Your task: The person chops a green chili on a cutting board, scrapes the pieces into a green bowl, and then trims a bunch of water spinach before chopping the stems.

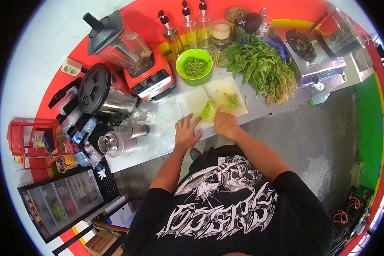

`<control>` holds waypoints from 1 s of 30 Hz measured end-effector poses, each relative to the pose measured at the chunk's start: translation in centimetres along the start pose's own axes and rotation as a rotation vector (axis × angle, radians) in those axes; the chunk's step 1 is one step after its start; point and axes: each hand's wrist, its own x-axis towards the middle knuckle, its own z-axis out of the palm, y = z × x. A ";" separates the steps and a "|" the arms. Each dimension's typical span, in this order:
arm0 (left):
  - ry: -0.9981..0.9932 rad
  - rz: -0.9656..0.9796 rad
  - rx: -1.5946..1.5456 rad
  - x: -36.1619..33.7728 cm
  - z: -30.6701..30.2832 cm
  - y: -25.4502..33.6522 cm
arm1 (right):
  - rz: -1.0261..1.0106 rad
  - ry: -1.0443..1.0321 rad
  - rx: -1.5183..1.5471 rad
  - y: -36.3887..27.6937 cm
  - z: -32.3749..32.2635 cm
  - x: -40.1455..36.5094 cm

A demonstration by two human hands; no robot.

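On the white cutting board (191, 102), my left hand (186, 133) lies with its fingers spread, fingertips close to a light green vegetable piece (206, 109). My right hand (226, 123) is closed at the board's near edge, around what looks like a knife (209, 98); its handle is hidden in the fist and its thin blade points away from me. Chopped greens (232, 100) lie on the board right of the blade. Behind the board stands a lime green bowl (194, 80) with finely cut greens in it.
A big bunch of leafy greens (260, 64) lies to the right, before a gas stove (315, 59). At left stand a red blender (151, 79), a steel pot with black lid (109, 96) and metal cups (132, 129). Pump bottles (189, 27) line the back wall.
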 end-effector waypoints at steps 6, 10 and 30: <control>0.010 0.014 0.012 0.0 0.1 -0.3 | 0.022 0.085 0.044 -0.3 1.1 1.7; 0.028 0.018 0.007 0.1 0.2 -0.3 | -0.001 0.017 0.023 0.2 0.6 1.4; 0.014 0.011 0.003 0.1 -0.1 0.0 | -0.012 0.029 -0.039 -0.3 1.5 2.3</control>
